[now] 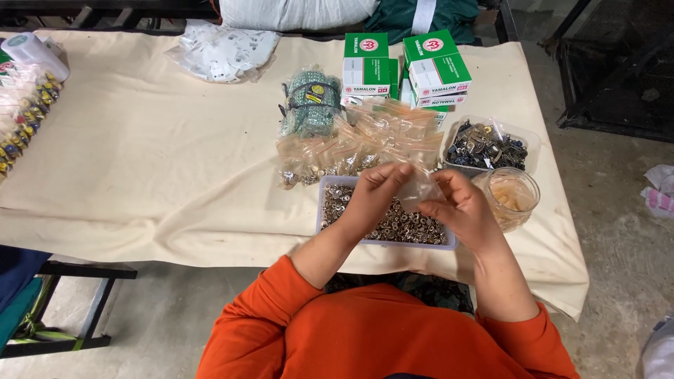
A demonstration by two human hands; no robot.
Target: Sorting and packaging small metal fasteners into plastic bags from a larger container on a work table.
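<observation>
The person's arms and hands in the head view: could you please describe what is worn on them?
Both arms wear bright orange long sleeves, pushed up so the forearms are bare. The left sleeve bunches near the elbow; the right sleeve ends a little higher. The left hand and right hand are bare: no gloves, and no rings, watch or bracelets can be seen.

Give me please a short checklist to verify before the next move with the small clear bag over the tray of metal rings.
1. Both hands on the small clear bag: ok, left hand and right hand pinch it.
2. Bag above the tray of metal rings: ok.
3. Bag mouth open: cannot tell.
4. Rings inside the bag: cannot tell.
5. Filled bags lie apart, behind the tray: ok.
6. Round clear jar upright beside the right hand: ok.
</observation>
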